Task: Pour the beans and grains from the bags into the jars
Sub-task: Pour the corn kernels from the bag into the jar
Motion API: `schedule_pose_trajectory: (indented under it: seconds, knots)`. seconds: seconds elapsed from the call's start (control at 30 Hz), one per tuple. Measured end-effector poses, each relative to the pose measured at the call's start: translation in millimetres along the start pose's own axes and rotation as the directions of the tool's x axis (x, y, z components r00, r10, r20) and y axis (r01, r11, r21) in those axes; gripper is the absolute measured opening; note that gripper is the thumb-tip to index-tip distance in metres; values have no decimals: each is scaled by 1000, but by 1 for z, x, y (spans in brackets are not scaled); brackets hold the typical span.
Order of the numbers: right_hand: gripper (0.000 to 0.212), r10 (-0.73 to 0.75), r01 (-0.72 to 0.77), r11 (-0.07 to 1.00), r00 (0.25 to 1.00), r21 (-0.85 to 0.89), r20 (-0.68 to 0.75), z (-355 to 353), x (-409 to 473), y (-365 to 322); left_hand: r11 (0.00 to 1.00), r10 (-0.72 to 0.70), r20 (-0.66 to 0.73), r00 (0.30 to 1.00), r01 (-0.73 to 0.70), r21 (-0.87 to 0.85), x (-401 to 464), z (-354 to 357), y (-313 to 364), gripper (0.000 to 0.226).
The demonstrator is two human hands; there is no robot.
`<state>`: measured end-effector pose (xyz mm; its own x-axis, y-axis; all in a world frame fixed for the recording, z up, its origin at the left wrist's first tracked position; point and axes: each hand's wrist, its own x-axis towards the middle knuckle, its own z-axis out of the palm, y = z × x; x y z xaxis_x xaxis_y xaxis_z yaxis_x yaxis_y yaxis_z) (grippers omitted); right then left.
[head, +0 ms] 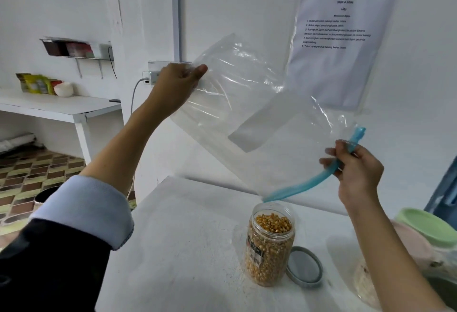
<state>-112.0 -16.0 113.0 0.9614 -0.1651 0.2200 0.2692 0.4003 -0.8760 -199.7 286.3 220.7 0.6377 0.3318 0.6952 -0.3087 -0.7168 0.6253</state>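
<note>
Against a white wall, on a white worktop (188, 237), a clear plastic jar (269, 245) stands open and nearly full of yellow corn kernels, its grey round lid (304, 267) lying just right of it. Cut off at the right edge are a pale green lid (430, 227) and a bag with blurred contents. Above the jar, the left hand (173, 86) has a closed grip on the bottom of a clear, empty zip bag with a blue seal strip (259, 114), while the right hand (358, 173) pinches its mouth.

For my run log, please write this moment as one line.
left hand: holds bag bottom high | right hand: holds blue zip | zip bag: empty, inverted over corn jar | lid: off
</note>
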Motion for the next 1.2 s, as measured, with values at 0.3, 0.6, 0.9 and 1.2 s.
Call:
schedule_pose_trajectory:
  seconds: [0.3, 0.6, 0.9, 1.2]
  knots:
    - [5, 62, -56, 993, 997, -104, 47, 19, -1, -11, 952, -278, 16, 961, 277, -131, -9, 2, -63, 47]
    - [8, 101, -95, 978, 995, -186, 20, 15, -2, -15, 907, -343, 94, 934, 356, -226, -29, 14, -86, 46]
    - [2, 106, -108, 976, 994, -187, -19, -16, 3, -51, 889, -372, 177, 911, 405, -213, -39, 49, -72, 42]
    - [12, 81, -83, 979, 997, -188, -19, -127, 16, -121, 888, -316, 227, 921, 372, -272, -78, 126, 15, 37]
